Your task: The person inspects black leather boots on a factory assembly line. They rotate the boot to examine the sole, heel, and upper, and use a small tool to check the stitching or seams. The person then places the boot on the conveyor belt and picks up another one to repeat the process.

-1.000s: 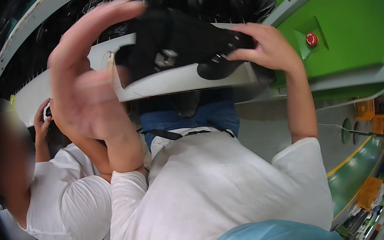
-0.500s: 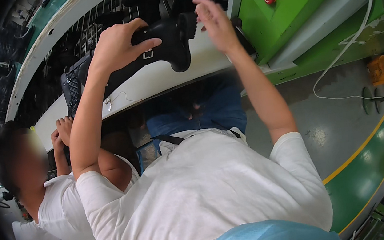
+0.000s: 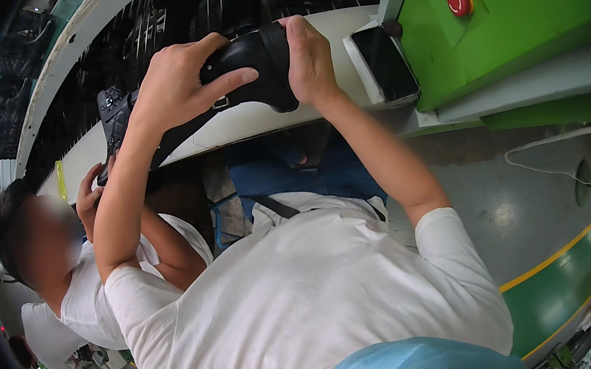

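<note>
A black boot (image 3: 248,57) with a small metal buckle lies sideways over the white ledge, its foot end toward the right. My left hand (image 3: 179,88) is wrapped over it near the ankle, thumb along the near side. Against the boot's sole, my right hand (image 3: 309,59) is closed with its fingers partly hidden behind the boot. The boot's shaft runs left beneath my left forearm and is partly covered. Beside it, another black boot with a quilted surface (image 3: 113,121) is close to a co-worker's hands (image 3: 90,189).
Beyond the white ledge (image 3: 333,31) is a rack of metal rods bearing several dark boots (image 3: 242,1). To the right are a phone-like black slab (image 3: 385,63) on a white holder and a green machine housing (image 3: 519,35) with a red button (image 3: 460,2). A co-worker (image 3: 88,281) sits close at left.
My right hand has come in from beside the sole and now grips the boot's sole end. My left hand keeps its hold. The view has shifted, uncovering the black slab at right.
</note>
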A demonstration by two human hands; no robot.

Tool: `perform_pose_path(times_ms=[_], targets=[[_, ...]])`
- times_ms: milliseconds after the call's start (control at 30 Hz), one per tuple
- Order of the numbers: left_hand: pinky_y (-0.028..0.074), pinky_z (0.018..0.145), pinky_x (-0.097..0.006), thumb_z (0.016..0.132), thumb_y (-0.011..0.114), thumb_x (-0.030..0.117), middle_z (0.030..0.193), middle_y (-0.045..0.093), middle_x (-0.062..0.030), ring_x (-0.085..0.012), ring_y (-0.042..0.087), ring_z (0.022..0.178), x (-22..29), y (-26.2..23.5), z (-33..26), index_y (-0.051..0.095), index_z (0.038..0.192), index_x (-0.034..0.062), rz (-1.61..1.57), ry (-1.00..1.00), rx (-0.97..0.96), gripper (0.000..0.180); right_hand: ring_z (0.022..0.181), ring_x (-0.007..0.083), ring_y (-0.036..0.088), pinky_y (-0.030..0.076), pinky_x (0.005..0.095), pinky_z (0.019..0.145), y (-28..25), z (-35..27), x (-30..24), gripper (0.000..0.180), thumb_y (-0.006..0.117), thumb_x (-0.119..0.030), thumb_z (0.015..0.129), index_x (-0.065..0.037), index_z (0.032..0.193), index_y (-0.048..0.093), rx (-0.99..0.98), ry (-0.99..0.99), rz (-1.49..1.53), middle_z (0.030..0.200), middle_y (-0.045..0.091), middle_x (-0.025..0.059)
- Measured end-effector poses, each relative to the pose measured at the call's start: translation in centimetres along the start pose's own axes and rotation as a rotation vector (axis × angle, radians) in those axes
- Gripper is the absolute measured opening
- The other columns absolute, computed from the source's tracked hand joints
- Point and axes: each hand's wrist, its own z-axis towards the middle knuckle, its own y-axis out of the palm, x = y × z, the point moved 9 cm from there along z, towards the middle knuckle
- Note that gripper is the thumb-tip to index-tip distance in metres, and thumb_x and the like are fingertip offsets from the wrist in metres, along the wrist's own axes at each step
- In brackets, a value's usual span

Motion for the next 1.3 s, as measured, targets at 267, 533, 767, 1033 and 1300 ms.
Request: perform_pose_path(times_ms=[267,533,767,1033,1300], targets=[[0.060,0.071,-0.046,0.088,0.092,0.056,0.089,0.078,-0.0188,-0.0417,0.077,0.081,1.4,0.4,1.4,0.079,0.114,-0.0037,0.077,0.135,0.030,0.067,0.074,0.0299,0.057,0.048,0.0407,0.072,-0.3,1.0,0.7,0.051,0.042,-0.037,0.120,0.001,0.092,0.063,0.041,0.087,0.084,0.083,0.060,0.0130],[0.060,0.067,-0.044,0.086,0.094,0.055,0.083,0.077,-0.0179,-0.0401,0.076,0.075,0.4,0.7,1.8,0.078,0.112,-0.0031,0.103,0.161,0.015,0.065,0.075,0.0294,0.057,0.048,0.0414,0.073,0.3,1.2,0.3,0.049,0.041,-0.035,0.119,0.003,0.095,0.063,0.076,0.057,0.037,0.083,0.059,0.0125],[0.059,0.064,-0.043,0.086,0.094,0.056,0.080,0.076,-0.0162,-0.0391,0.075,0.071,-0.8,0.8,1.6,0.078,0.110,-0.0028,0.066,0.163,0.051,0.066,0.079,0.0323,0.059,0.049,0.0420,0.074,1.1,1.5,0.6,0.043,0.041,-0.029,0.115,0.003,0.103,0.065,0.030,0.068,-0.022,0.088,0.060,0.0152],[0.056,0.058,-0.041,0.085,0.094,0.058,0.075,0.074,-0.0136,-0.0367,0.074,0.066,-0.6,1.0,2.3,0.077,0.105,-0.0012,0.054,0.163,0.068,0.064,0.076,0.0331,0.059,0.050,0.0429,0.071,0.9,2.3,-0.2,0.041,0.042,-0.029,0.119,0.002,0.106,0.065,-0.103,0.032,-0.157,0.088,0.060,0.0151],[0.059,0.065,-0.040,0.072,0.101,0.056,0.083,0.077,-0.0149,-0.0389,0.075,0.071,-1.9,0.6,1.0,0.080,0.108,-0.0003,-0.015,0.151,0.096,0.070,0.082,0.0324,0.064,0.053,0.0432,0.076,1.9,2.2,-1.9,0.041,0.064,-0.043,0.112,-0.002,0.112,0.067,-0.221,0.003,-0.247,0.096,0.064,0.0141]])
